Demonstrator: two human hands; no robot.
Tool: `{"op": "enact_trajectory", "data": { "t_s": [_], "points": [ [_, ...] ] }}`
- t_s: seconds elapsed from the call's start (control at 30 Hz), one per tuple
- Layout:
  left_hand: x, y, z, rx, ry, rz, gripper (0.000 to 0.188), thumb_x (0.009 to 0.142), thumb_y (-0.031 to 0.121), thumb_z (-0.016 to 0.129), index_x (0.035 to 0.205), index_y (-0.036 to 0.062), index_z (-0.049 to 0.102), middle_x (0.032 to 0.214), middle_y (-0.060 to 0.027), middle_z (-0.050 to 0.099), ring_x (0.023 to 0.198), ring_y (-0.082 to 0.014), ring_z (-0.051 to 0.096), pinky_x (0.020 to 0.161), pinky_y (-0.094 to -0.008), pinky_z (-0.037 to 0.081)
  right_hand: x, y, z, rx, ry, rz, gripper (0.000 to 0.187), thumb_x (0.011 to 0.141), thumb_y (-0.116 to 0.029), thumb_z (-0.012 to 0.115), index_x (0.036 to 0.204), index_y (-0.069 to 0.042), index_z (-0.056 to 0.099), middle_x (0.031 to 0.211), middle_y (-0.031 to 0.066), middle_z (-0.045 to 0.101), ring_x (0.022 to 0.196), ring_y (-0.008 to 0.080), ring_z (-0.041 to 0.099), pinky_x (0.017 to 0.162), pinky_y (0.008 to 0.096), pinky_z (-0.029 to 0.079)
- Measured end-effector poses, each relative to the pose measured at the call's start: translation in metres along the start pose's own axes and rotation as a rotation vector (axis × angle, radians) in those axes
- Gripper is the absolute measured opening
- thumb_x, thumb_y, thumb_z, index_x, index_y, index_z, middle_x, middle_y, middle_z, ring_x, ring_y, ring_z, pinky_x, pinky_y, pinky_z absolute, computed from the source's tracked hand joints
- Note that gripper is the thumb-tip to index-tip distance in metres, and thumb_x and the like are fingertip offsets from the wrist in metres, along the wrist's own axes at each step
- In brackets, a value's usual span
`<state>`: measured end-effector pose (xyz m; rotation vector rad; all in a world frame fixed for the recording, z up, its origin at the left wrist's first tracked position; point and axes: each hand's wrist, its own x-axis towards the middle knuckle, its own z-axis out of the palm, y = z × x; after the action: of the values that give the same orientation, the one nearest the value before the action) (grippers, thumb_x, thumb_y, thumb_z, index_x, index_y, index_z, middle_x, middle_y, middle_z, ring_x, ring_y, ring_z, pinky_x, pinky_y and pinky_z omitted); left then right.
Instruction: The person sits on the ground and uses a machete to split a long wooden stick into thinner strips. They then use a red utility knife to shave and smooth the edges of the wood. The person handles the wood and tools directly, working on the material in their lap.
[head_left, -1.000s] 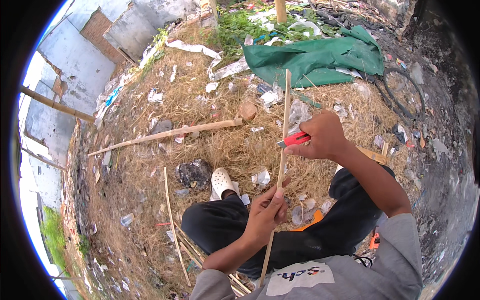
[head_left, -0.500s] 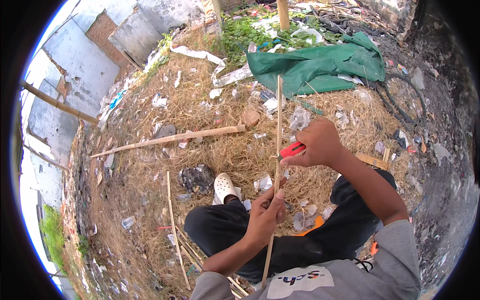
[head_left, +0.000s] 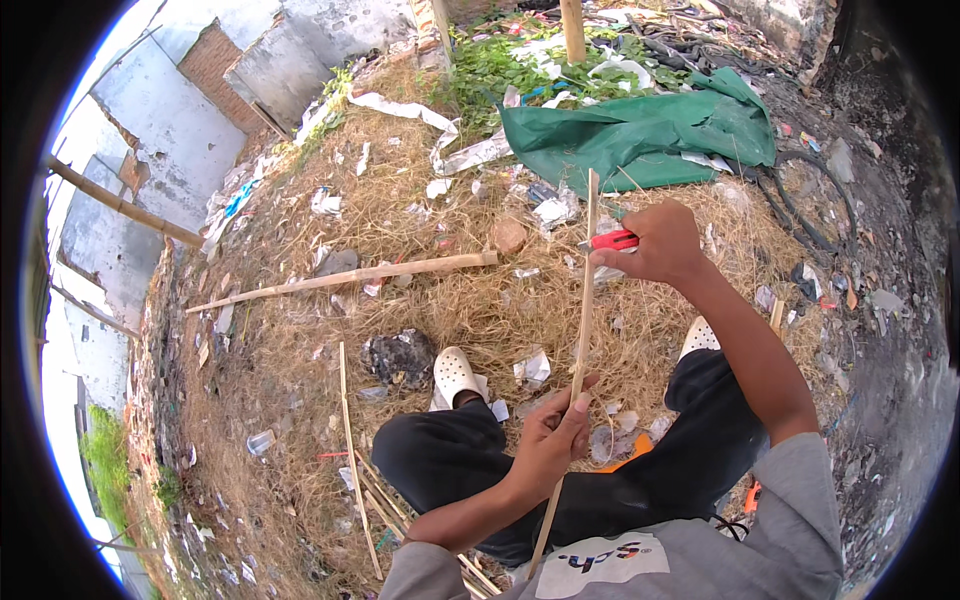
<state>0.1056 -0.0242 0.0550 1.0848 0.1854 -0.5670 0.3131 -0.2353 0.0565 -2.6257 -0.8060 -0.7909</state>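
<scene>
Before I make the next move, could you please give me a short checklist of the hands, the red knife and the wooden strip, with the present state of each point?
1. Left hand grips the wooden strip: ok.
2. Right hand holds the red knife by its handle: ok.
3. Blade apart from the left hand: ok, it sits near the strip's upper end, with the left hand well below.
4. Blade biting into the wood: cannot tell, too small to see.
5. Hands gloved: not ok, both are bare.
6. Strip's upper end free of the right hand: ok, it sticks up beyond the knife.
</scene>
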Motion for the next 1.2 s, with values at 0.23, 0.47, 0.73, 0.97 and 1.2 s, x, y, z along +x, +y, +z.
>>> {"op": "enact_trajectory", "data": {
  "t_s": [0.23, 0.47, 0.73, 0.97, 1.2],
  "points": [
    [-0.003, -0.006, 0.004, 0.016, -0.039, -0.064, 0.047, 0.103, 0.022, 0.044, 0.144, 0.0003, 0.035, 0.062, 0.0057, 0.037, 0.054, -0.0033, 0.034, 0.052, -0.0212, 0.029, 0.018, 0.055, 0.005, -0.111, 0.085, 0.220, 0.066, 0.072, -0.073, 0.062, 0.057, -0.009, 0.064, 0.048, 0.0109, 0.052, 0.047, 0.0304, 0.055, 0.047, 0.0398, 0.043],
    [-0.003, -0.004, 0.003, -0.038, -0.075, -0.064, 0.047, 0.102, 0.024, 0.046, 0.142, 0.0001, 0.038, 0.062, 0.0043, 0.039, 0.050, -0.0037, 0.033, 0.051, -0.0216, 0.031, 0.021, 0.050, -0.019, 0.055, -0.027, 0.524, 0.070, 0.077, -0.077, 0.052, 0.063, -0.010, 0.067, 0.052, 0.0109, 0.056, 0.052, 0.0309, 0.058, 0.050, 0.0392, 0.045],
    [0.009, 0.020, -0.013, -0.168, 0.164, 0.033, 0.030, 0.103, 0.027, 0.043, 0.121, 0.0057, 0.052, 0.061, 0.0014, 0.044, 0.041, -0.0062, 0.033, 0.047, -0.0222, 0.031, -0.022, -0.080, -0.029, 0.261, -0.174, -0.104, 0.071, 0.063, -0.079, 0.064, 0.047, -0.011, 0.049, 0.044, 0.0053, 0.043, 0.045, 0.0270, 0.047, 0.054, 0.0377, 0.039],
    [0.007, 0.021, -0.017, -0.177, 0.155, 0.061, 0.028, 0.103, 0.030, 0.043, 0.117, 0.0088, 0.054, 0.062, 0.0015, 0.044, 0.042, -0.0062, 0.034, 0.047, -0.0221, 0.032, -0.022, -0.080, -0.022, 0.188, -0.194, -0.103, 0.073, 0.061, -0.080, 0.064, 0.045, -0.011, 0.048, 0.043, 0.0047, 0.042, 0.044, 0.0255, 0.047, 0.054, 0.0369, 0.038],
    [0.006, 0.016, -0.015, -0.077, 0.141, 0.104, 0.039, 0.104, 0.030, 0.041, 0.133, 0.0054, 0.047, 0.061, 0.0030, 0.042, 0.042, -0.0052, 0.032, 0.048, -0.0223, 0.031, -0.022, -0.071, -0.016, 0.164, -0.171, -0.127, 0.072, 0.060, -0.079, 0.065, 0.046, -0.011, 0.048, 0.044, 0.0043, 0.043, 0.044, 0.0241, 0.047, 0.054, 0.0365, 0.036]
  ]
}}
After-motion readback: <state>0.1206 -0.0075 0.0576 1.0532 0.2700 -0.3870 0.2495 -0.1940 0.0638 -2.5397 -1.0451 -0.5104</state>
